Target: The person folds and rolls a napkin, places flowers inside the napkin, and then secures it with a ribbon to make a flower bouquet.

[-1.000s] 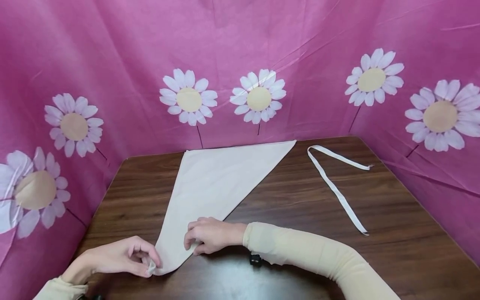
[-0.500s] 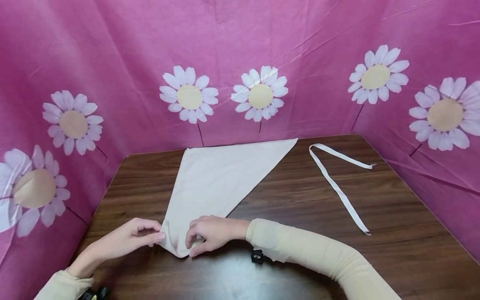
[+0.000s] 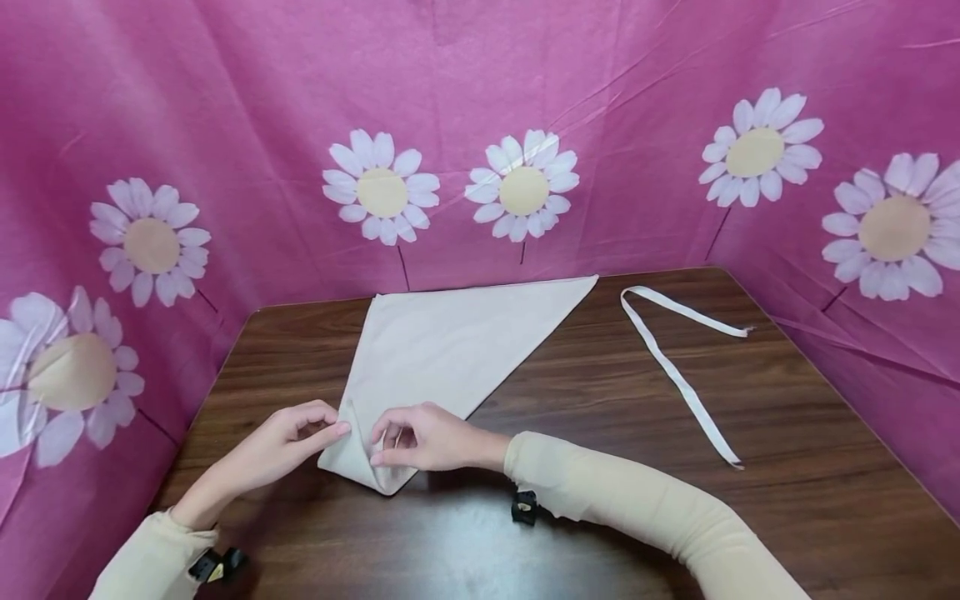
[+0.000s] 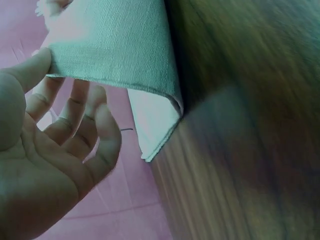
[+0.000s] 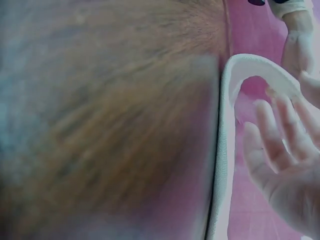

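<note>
A pale cream cloth (image 3: 442,342), folded to a pointed shape, lies on the table in the head view, its near end turned up into a flap (image 3: 351,454). My left hand (image 3: 288,433) pinches the flap's left edge between thumb and fingers. In the left wrist view the thumb presses on the raised cloth (image 4: 115,45), with the fingers behind it. My right hand (image 3: 427,437) is at the flap's right edge, thumb and forefinger pinching it. The right wrist view shows the cloth (image 5: 252,62) arching up from the table towards that hand (image 5: 295,165), its other fingers loosely bent.
A white ribbon (image 3: 675,379) lies bent on the right side of the brown wooden table (image 3: 585,400). A pink curtain (image 3: 450,67) with large daisies stands around the back and sides.
Both hands have moved away from the near table edge, the left also to the right. The cloth's near tip has been lifted and turned up over the rest as a flap.
</note>
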A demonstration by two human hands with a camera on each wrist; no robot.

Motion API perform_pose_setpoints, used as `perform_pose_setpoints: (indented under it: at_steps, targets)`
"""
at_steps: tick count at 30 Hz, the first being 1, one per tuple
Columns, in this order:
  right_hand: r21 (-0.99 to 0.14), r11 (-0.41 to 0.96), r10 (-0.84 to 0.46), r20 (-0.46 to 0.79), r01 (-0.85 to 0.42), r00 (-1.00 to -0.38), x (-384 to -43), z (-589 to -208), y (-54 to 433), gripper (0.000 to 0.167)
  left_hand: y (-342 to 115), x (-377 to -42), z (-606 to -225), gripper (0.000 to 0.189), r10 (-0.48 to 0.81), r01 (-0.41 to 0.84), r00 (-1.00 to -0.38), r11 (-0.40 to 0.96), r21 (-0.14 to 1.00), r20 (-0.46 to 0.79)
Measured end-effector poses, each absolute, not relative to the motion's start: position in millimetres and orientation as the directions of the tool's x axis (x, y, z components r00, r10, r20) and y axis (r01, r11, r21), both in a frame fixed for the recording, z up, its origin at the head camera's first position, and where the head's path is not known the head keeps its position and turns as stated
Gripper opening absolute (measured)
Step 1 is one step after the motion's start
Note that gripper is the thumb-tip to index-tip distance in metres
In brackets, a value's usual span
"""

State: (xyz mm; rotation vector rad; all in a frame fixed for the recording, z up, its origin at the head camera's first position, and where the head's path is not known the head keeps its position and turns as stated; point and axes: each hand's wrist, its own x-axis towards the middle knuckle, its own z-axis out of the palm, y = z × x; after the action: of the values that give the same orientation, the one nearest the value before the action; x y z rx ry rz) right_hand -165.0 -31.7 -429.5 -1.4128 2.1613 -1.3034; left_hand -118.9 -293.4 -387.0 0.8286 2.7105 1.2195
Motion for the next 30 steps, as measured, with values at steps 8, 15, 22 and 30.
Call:
perform_pose_setpoints:
  at_steps: [8,15,22,30]
  targets:
    - [-0.845,0.071,-0.711,0.330,-0.531,-0.620,-164,-425,-32,0.031,-284,-125,-384,0.012,0.477,0.398,-0.871,0.552,0.733,0.114]
    - [-0.856,0.057,-0.653,0.357,-0.514,-0.668,-164,-424,-34,0.026,-280,-127,-390,0.008,0.447,0.370,-0.887,0.533,0.761,0.119]
    - [-0.779,0.048,-0.644,0.455,-0.626,-0.615,-164,-427,-35,0.026,-278,-126,-393,0.006,0.448,0.341,-0.890,0.530,0.776,0.085]
    - [-0.752,0.093,-0.643,0.455,-0.653,-0.616,-165,-429,-38,0.033,-277,-125,-393,0.005,0.443,0.330,-0.894,0.551,0.766,0.066]
